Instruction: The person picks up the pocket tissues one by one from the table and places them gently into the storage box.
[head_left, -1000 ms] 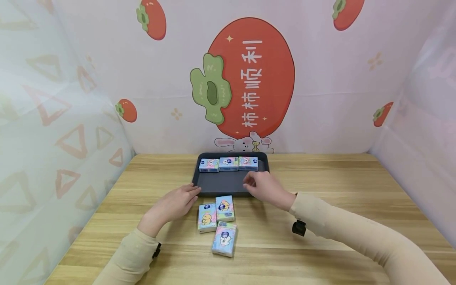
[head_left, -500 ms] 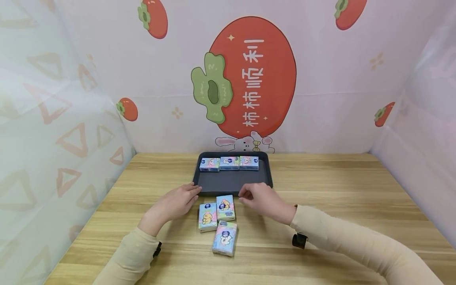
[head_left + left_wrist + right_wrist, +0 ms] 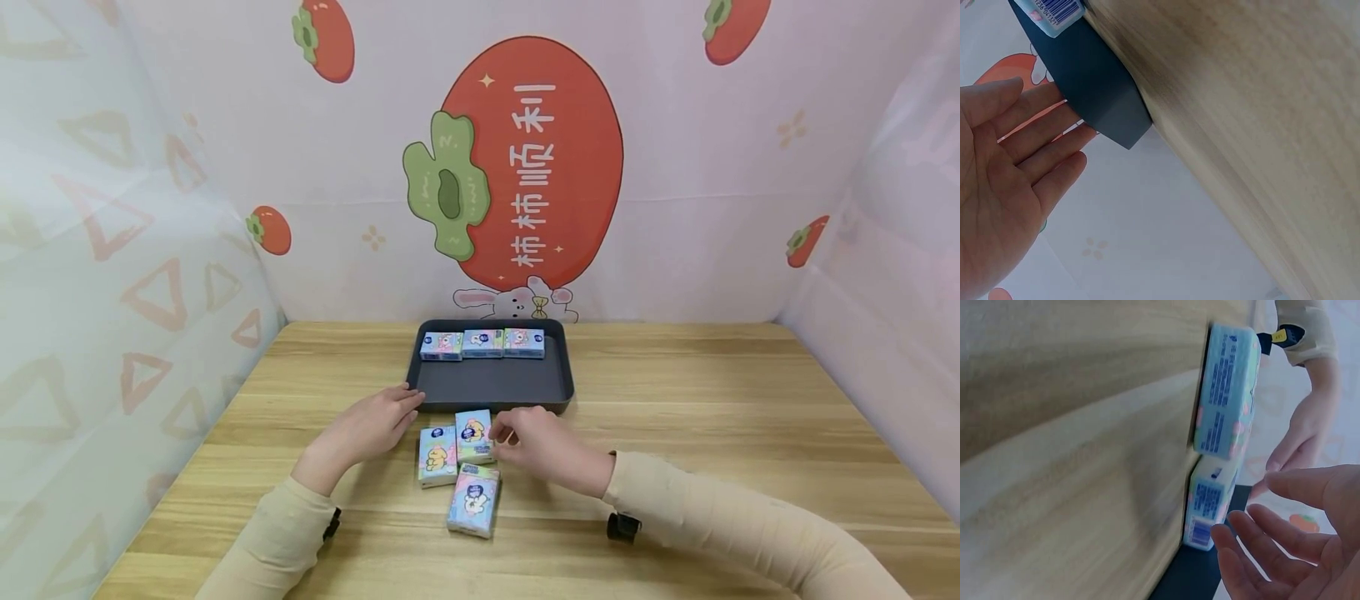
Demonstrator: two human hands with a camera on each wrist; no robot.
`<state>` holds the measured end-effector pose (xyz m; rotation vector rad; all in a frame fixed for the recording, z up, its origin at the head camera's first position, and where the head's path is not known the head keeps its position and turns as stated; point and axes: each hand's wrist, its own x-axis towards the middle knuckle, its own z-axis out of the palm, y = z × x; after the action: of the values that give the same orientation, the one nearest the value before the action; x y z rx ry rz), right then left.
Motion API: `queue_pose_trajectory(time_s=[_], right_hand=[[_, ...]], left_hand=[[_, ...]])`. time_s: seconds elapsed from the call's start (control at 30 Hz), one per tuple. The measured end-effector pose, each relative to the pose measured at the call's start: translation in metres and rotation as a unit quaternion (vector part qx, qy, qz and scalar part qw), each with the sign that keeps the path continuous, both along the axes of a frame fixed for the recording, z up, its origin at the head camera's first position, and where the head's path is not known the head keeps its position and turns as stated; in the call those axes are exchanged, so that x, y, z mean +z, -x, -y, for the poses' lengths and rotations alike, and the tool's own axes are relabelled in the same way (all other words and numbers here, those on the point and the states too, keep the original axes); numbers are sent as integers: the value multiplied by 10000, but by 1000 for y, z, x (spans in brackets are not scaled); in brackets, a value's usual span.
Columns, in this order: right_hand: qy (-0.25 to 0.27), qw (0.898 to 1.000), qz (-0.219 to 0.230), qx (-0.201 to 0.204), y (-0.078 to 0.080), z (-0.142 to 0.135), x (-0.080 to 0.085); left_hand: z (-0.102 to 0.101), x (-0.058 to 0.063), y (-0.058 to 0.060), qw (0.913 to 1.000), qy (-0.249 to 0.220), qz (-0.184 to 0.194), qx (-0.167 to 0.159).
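Note:
Three small blue-and-pink tissue packs lie close together on the table: one behind, one at left and one in front. My right hand is beside the right edge of the rear pack, fingertips close to it. In the right wrist view its fingers are apart and gently bent, with nothing between them. At the front left corner of the dark grey tray, my left hand rests its fingertips. The left wrist view shows those fingers nearly straight against the tray's wall.
Three more tissue packs stand in a row along the tray's back side: left, middle and right. A wooden table carries everything, with a printed cloth wall behind it.
My right hand has come from above the tray's front right part, towards me and down, to the rear loose pack. The left hand stays at the tray corner.

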<state>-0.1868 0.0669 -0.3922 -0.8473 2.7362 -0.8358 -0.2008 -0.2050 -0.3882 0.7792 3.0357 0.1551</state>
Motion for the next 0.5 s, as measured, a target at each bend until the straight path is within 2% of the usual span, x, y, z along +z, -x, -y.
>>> queue_pose_trajectory(time_s=[0.23,0.5], right_hand=[[-97,9993,-314,150,-10,7,-5],[-490,9924,-1070,355,-21,11,-9]], left_hand=[[1,-1,1,10000,5,-35,-3],[1,-2,1,10000,14,-4,-15]])
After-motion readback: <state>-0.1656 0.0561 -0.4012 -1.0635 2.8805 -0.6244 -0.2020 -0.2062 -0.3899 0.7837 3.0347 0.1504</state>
